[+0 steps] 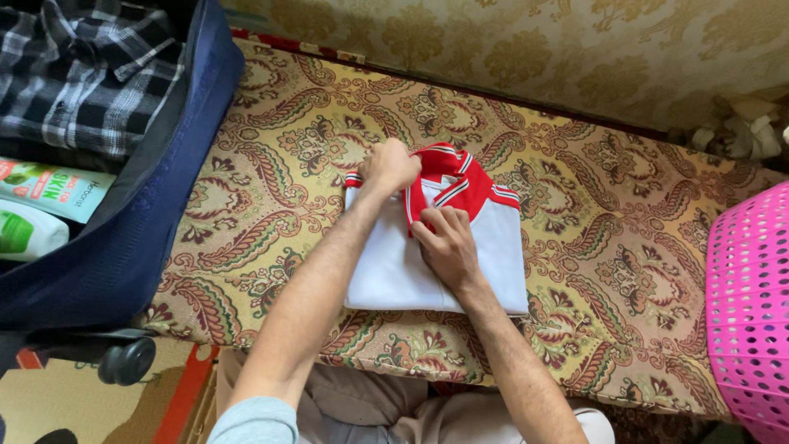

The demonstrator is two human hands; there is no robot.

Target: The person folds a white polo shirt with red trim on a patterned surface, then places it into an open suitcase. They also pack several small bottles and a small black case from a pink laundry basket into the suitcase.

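— Polo shirt (394,271), white body with a red collar and red-and-white striped trim: where does it lie?

— Folded into a rough rectangle on a bed cover (271,205) patterned with gold, red and green paisley. It sits near the middle of the cover, collar end towards the far wall.

— And the left hand (388,167)?

— It is at the shirt's upper left corner, by the shoulder and the striped sleeve edge. The fingers are curled in, clenched on the fabric there, knuckles up.

— The right hand (446,244)?

— It lies on the chest of the shirt, just below the red collar. The fingertips press at the edge where red meets white; whether they pinch the cloth or only push it flat, I cannot tell.

— What is around?

— At the left edge, an open dark blue suitcase (156,205) rests partly on the cover, one black wheel showing below. Inside it are a black-and-white checked shirt (82,78) and two plastic bottles (41,210), white and pale green. At the right edge stands a pink perforated plastic basket (749,304), well apart from the polo. Behind the bed is a wall (534,49) with a gold floral pattern.
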